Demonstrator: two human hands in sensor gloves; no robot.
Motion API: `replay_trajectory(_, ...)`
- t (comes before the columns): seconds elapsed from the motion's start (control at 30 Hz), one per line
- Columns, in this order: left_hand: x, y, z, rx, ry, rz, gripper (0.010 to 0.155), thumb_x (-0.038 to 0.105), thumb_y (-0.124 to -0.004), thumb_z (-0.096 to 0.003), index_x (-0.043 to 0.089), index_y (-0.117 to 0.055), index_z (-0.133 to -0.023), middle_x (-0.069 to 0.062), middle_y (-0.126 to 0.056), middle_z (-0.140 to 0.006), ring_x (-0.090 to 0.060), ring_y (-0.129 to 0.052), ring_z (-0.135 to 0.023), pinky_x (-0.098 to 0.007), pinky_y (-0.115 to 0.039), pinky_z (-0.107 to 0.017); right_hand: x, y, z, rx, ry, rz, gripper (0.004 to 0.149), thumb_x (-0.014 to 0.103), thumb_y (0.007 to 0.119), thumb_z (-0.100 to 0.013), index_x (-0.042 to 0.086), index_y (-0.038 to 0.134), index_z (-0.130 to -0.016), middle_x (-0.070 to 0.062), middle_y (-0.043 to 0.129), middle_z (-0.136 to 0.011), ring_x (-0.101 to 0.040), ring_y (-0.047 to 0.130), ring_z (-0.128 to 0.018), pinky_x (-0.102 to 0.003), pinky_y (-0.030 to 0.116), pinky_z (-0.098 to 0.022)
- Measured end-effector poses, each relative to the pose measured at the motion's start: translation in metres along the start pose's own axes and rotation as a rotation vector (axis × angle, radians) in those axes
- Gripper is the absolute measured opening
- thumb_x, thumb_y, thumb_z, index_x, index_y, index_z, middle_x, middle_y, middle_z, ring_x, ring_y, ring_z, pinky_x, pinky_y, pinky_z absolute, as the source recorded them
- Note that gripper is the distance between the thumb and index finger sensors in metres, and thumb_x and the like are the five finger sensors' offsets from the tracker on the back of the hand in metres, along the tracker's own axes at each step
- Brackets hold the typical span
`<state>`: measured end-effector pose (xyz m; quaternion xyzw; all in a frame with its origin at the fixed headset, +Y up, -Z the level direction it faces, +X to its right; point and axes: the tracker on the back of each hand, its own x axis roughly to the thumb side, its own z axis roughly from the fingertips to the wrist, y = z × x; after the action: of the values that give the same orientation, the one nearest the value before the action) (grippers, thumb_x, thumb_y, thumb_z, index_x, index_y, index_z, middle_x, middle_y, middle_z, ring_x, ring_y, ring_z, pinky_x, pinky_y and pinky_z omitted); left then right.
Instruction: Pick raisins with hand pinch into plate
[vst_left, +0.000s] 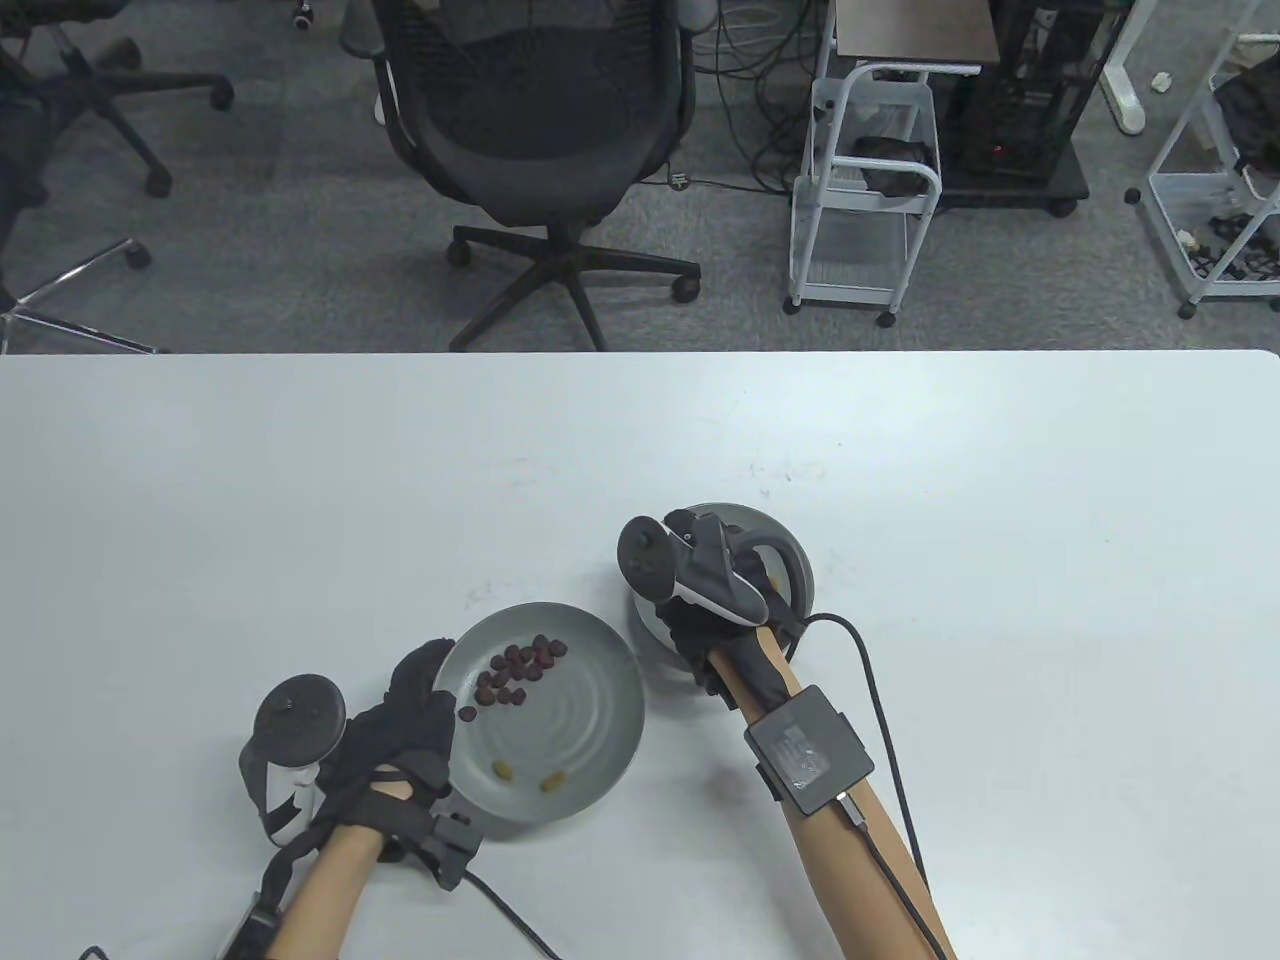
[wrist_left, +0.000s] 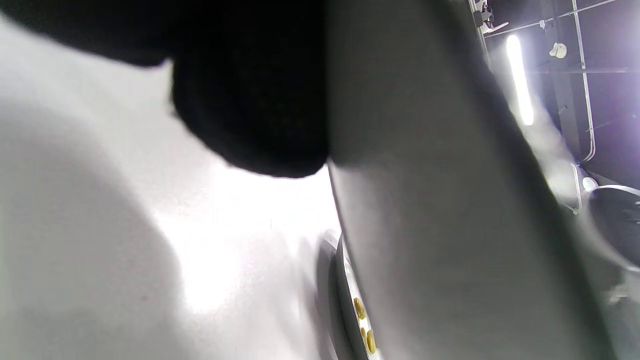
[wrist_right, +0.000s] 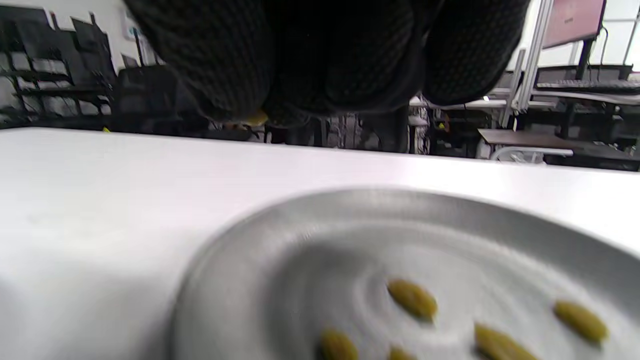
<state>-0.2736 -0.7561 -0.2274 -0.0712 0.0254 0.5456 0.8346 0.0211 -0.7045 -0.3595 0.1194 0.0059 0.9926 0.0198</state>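
Right hand (vst_left: 715, 610) hovers over the far plate (vst_left: 795, 560). In the right wrist view its fingertips (wrist_right: 240, 75) are bunched together, a yellow raisin (wrist_right: 256, 118) pinched between them, above the plate's floor. That plate already holds several yellow raisins (wrist_right: 412, 298). Left hand (vst_left: 400, 735) grips the rim of the near plate (vst_left: 590, 720), tilting it; fingers wrapped on the edge. Near plate holds a cluster of dark raisins (vst_left: 520, 675) and two yellow ones (vst_left: 527, 777) near its front. Raisins look light, soft, slightly tacky: likely to stick to glove fabric, so a tip pinch across the narrow middle suits best.
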Motion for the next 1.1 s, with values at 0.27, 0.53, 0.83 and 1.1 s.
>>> replay_trajectory(0.27,0.000,0.001,-0.001,0.001,0.006,-0.001,0.061,0.029,-0.067,-0.0480,0.017,-0.054,-0.106,-0.014,-0.089,-0.079,-0.020,-0.106,-0.018,-0.034,-0.091,-0.008,-0.007,0.043,-0.012,0.090,0.040,0.141,0.040,0.037,0.085,-0.049,0.017,0.088,-0.083,-0.008,0.090,-0.071,-0.025,0.093,-0.050,-0.056,0.078,-0.059)
replay_trajectory(0.53,0.000,0.001,-0.001,0.002,0.012,-0.006,0.061,0.029,-0.067,-0.0480,0.017,-0.054,-0.106,-0.014,-0.089,-0.079,-0.020,-0.106,-0.018,-0.034,-0.091,-0.008,-0.012,0.040,-0.011,0.094,0.041,0.129,0.042,0.040,0.084,-0.049,0.017,0.088,-0.085,-0.008,0.090,-0.074,-0.026,0.092,-0.052,-0.056,0.077,-0.059)
replay_trajectory(0.83,0.001,0.002,-0.001,0.002,0.005,-0.001,0.061,0.029,-0.067,-0.0480,0.017,-0.054,-0.106,-0.014,-0.089,-0.079,-0.020,-0.106,-0.018,-0.034,-0.092,-0.008,0.018,-0.037,0.032,-0.101,-0.090,0.033,0.046,0.040,0.083,-0.050,0.015,0.085,-0.089,-0.011,0.087,-0.078,-0.029,0.091,-0.055,-0.058,0.075,-0.061)
replay_trajectory(1.1,0.000,0.002,0.000,0.004,0.004,-0.005,0.061,0.030,-0.067,-0.0481,0.017,-0.054,-0.106,-0.014,-0.089,-0.079,-0.020,-0.106,-0.019,-0.034,-0.092,-0.008,0.096,-0.043,0.105,0.053,-0.609,-0.019,0.047,0.038,0.083,-0.051,0.017,0.083,-0.092,-0.010,0.085,-0.083,-0.029,0.090,-0.061,-0.059,0.073,-0.064)
